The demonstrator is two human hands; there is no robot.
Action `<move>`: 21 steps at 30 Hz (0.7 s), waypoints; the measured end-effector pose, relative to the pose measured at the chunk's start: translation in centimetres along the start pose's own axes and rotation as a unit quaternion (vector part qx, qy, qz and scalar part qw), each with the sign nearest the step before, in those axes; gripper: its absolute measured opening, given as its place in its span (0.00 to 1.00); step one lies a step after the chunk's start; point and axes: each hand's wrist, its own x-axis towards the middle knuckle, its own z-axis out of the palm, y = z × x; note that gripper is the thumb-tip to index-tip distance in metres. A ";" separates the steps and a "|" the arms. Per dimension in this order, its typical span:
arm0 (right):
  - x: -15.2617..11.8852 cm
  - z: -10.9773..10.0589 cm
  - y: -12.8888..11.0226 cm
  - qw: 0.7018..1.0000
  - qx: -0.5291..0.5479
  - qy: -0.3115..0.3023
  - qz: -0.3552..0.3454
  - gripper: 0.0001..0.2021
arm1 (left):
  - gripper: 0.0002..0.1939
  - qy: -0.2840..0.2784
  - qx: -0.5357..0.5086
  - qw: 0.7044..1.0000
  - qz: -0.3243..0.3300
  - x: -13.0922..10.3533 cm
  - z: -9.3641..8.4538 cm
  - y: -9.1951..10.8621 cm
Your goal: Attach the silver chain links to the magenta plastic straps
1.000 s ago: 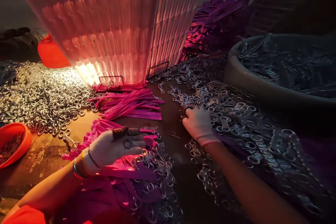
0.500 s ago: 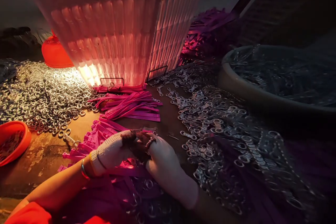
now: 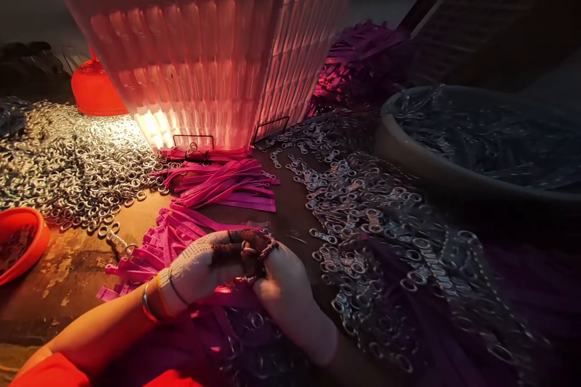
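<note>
My left hand (image 3: 202, 266), in a pale dotted glove with dark-stained fingers, meets my right hand (image 3: 288, 287) above the pink straps. Both are closed, fingertips together. A small metal ring (image 3: 247, 247) shows between them; the rest of what they pinch is hidden by the fingers. My right hand wears a similar pale glove with dark fingertips. Under and beyond my hands lie bundles of flat pink straps (image 3: 227, 184), fanned across the table. Loose metal ring links (image 3: 349, 257) are spread to the right of my right hand.
A big heap of metal rings (image 3: 82, 163) lies left under a red lamp (image 3: 97, 91). A red bowl (image 3: 40, 248) stands at the left edge. A ribbed translucent panel (image 3: 190, 72) rises ahead. At right is a wide tub (image 3: 399, 133) of metal pieces; purple straps (image 3: 363, 54) pile behind.
My fingers have shifted against each other, and a metal ring now shows between them. Both hands sit slightly lower. The surrounding piles look the same.
</note>
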 end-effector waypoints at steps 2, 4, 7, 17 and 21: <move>0.1 -0.3 -0.5 0.996 0.080 -0.004 0.048 0.19 | 0.18 -0.004 0.023 1.000 -0.002 0.0 0.0 0.0; 0.3 -0.5 -1.1 0.984 0.152 -0.002 0.091 0.15 | 0.20 0.008 0.045 0.999 -0.005 0.2 -0.2 -0.1; 0.4 -0.6 -1.5 0.971 0.203 0.006 0.125 0.12 | 0.17 0.044 0.065 0.997 0.006 0.4 -0.6 -0.3; -0.3 -0.3 -0.1 0.996 -0.037 -0.062 0.045 0.21 | 0.25 0.111 0.228 0.964 0.079 -0.8 -0.9 0.8; 0.0 -0.2 -0.9 0.974 -0.181 -0.136 -0.008 0.11 | 0.21 0.098 0.201 0.973 0.050 -0.8 -0.8 0.4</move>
